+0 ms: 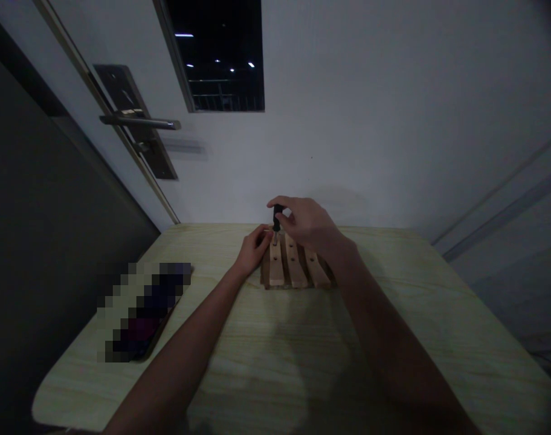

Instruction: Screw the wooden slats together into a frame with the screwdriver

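My right hand (309, 222) is closed round the black handle of a screwdriver (278, 215), held upright. Its shaft points down at the far end of the leftmost wooden piece (276, 273). My left hand (252, 252) has its fingers curled at the far left end of that same piece, close to the screwdriver tip. Beside it lie a middle wooden piece (296, 273) and a right one (318, 276), both with dark holes. All three rest on a thin brown board (265, 279). My right wrist partly covers the right piece.
The pale wood-grain table (248, 374) meets a white door (370, 121) at its far edge. A metal door handle (144, 122) juts out at upper left, near a dark window (221, 54). A flat dark object (164, 302), partly pixelated, lies on the table's left.
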